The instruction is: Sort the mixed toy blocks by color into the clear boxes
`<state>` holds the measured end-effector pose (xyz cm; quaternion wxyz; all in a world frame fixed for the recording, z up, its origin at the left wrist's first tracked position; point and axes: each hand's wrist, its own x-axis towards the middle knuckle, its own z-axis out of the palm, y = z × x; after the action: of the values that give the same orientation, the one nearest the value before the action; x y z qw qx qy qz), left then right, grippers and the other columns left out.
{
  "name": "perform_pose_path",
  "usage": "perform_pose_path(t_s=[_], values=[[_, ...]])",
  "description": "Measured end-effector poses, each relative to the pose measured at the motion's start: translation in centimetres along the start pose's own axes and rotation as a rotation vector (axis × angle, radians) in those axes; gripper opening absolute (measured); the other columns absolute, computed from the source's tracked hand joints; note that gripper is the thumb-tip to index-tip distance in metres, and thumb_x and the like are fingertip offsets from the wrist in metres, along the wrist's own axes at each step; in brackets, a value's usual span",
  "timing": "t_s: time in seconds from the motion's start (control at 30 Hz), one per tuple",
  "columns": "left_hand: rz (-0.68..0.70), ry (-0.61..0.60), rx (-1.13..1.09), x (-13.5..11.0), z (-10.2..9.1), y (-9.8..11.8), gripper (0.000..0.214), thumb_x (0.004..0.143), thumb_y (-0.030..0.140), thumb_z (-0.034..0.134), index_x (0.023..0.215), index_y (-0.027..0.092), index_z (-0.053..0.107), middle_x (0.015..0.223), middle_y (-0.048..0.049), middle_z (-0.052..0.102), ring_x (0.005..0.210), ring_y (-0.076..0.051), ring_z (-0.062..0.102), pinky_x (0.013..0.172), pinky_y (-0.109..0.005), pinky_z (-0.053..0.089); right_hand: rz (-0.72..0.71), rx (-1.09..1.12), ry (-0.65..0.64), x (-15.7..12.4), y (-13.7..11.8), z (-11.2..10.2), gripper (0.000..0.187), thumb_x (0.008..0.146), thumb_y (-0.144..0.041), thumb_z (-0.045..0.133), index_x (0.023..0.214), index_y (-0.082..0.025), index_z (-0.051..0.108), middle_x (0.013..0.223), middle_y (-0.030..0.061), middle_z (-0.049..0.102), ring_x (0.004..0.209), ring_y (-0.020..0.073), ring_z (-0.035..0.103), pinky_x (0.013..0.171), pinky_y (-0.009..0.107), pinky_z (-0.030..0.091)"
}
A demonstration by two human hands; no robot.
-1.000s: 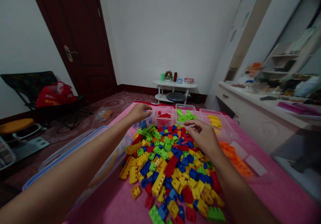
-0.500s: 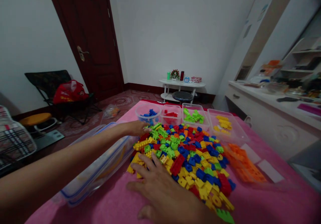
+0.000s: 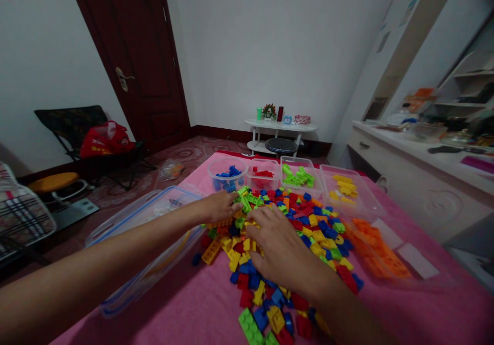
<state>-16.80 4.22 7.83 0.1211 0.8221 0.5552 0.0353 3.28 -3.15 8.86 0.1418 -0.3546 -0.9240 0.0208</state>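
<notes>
A heap of loose toy building bricks (image 3: 320,236) in red, yellow, blue and green covers the middle of the pink-covered table. At its far left side is my left hand (image 3: 219,207), its fingertips and thumb slightly parted against green bricks (image 3: 250,199). My right hand (image 3: 280,239) lies over the centre of the heap, fingers bent and apart, touching yellow bricks (image 3: 251,231). No brick shows clearly gripped in either hand. Nearer me, bricks trail down to the front, among them a flat green brick (image 3: 250,326).
Behind the heap stand clear tubs of blue bricks (image 3: 228,180), red bricks (image 3: 263,175), green bricks (image 3: 298,176) and yellow bricks (image 3: 345,186). Orange pieces (image 3: 380,252) lie in clear plastic at right. A large blue-rimmed box (image 3: 133,286) sits under my left forearm.
My right hand has moved forward and right, from the heap's near left side to its middle. Bricks now spread toward the table's front. My left hand has shifted slightly right and nearer.
</notes>
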Motion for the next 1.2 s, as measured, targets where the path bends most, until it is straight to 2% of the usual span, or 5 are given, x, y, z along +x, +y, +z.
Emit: perform_pose_path(t_s=[0.47,0.67,0.87,1.03,1.2], values=[[0.24,0.18,-0.569,-1.3,1.3,6.7,0.049,0.079,0.023,0.052,0.128,0.017,0.052,0.133,-0.0085,0.053,0.121,-0.021,0.049,0.103,-0.034,0.037,0.263,0.004,-0.073,-2.2,8.0,-1.5,0.021,0.073,-0.022,0.059,0.093,-0.018,0.065,0.101,0.0071,0.064,0.1,0.0225,0.055,0.089,0.031,0.037],[0.152,0.174,-0.173,-3.0,-1.1,5.8,0.031,0.078,0.034,0.057,0.105,0.023,0.068,0.104,-0.0073,0.068,0.097,-0.024,0.061,0.085,-0.035,0.045,0.328,0.046,-0.053,-2.9,8.6,-2.5,0.025,0.074,-0.025,0.061,0.098,-0.02,0.065,0.104,0.006,0.066,0.097,0.0227,0.059,0.084,0.032,0.042],[-0.022,-0.106,0.205,-7.3,0.2,5.2,0.03,0.066,0.04,0.065,0.09,0.023,0.07,0.085,-0.0104,0.07,0.079,-0.03,0.065,0.063,-0.034,0.045,0.359,0.025,0.002,-3.0,7.5,-3.4,0.026,0.072,-0.023,0.064,0.098,-0.022,0.067,0.105,0.0069,0.067,0.097,0.0233,0.06,0.082,0.033,0.042],[-0.09,-0.098,0.21,-8.3,2.8,4.8,0.023,0.072,0.035,0.055,0.086,0.021,0.066,0.079,-0.0107,0.069,0.071,-0.027,0.064,0.056,-0.03,0.041,0.333,0.043,-0.137,-2.5,3.8,-3.2,0.029,0.066,-0.036,0.072,0.093,-0.026,0.069,0.094,0.0033,0.069,0.09,0.0236,0.062,0.072,0.031,0.041],[-0.001,0.023,0.035,-6.6,0.0,4.6,0.027,0.076,0.033,0.055,0.099,0.022,0.064,0.083,-0.0065,0.068,0.075,-0.021,0.063,0.062,-0.026,0.041,0.327,-0.01,-0.254,-2.0,2.0,-2.5,0.027,0.066,-0.023,0.07,0.093,-0.023,0.07,0.095,0.0054,0.07,0.092,0.0248,0.062,0.072,0.031,0.039]])
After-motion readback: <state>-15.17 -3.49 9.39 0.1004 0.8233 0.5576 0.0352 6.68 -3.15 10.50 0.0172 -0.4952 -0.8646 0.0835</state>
